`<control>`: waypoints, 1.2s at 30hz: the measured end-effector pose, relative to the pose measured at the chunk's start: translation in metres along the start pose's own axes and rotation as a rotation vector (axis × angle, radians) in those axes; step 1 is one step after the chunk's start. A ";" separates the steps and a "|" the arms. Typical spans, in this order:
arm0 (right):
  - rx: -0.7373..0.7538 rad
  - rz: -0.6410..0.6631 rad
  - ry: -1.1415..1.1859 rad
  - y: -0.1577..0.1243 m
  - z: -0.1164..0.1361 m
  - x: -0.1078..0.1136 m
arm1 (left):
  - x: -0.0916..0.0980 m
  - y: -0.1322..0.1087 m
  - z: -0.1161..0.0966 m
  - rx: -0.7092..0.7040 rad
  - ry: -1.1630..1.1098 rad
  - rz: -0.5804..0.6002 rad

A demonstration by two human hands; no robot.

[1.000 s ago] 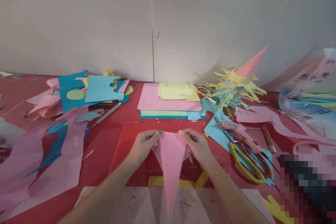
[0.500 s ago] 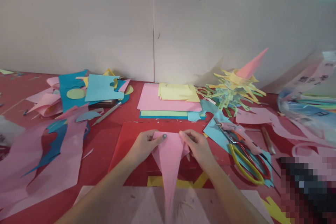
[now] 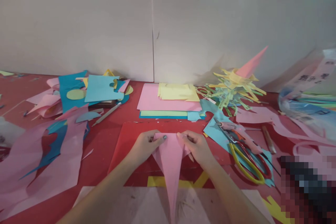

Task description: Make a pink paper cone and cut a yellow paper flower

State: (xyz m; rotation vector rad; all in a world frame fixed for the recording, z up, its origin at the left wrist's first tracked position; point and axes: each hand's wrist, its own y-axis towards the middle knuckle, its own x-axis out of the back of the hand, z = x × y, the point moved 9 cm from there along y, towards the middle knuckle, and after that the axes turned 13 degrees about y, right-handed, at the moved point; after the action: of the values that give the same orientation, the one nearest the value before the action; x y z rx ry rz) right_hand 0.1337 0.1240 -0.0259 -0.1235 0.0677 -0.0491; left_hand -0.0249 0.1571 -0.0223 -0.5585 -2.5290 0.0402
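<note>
Between my hands is a sheet of pink paper, folded to a long point that runs down towards me. My left hand pinches its upper left edge, thumb on top. With thumb and fingers, my right hand grips the upper right edge. Under the paper lies a red board. Yellow paper strips sit just nearer to me, by a pale sheet. Fingers partly hide the far corners of the pink paper.
At right lie scissors and a pink glue gun. A fringed paper piece with a pink cone stands behind them. Paper stacks lie ahead, a craft knife and paper scraps at left. White panels rise behind.
My right thumb and fingers have shifted slightly left along the pink paper's top edge. The paper's lower tip has swung a little to the right. My left hand keeps its hold.
</note>
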 end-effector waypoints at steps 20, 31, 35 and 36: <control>-0.010 0.202 -0.088 -0.005 0.006 -0.013 | -0.015 -0.005 -0.019 -0.165 -0.012 0.228; 0.066 0.223 -0.150 -0.006 0.015 -0.019 | -0.015 -0.007 -0.017 -0.141 0.049 0.210; 0.081 0.271 -0.156 -0.009 0.016 -0.023 | -0.017 -0.009 -0.018 -0.117 0.061 0.215; 0.085 0.274 -0.159 -0.010 0.016 -0.024 | -0.017 -0.009 -0.018 -0.118 0.059 0.218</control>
State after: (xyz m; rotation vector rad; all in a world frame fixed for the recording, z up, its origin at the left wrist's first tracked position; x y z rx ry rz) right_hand 0.1105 0.1176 -0.0070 -0.0317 -0.0762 0.2314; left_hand -0.0057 0.1404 -0.0140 -0.8681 -2.4142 -0.0462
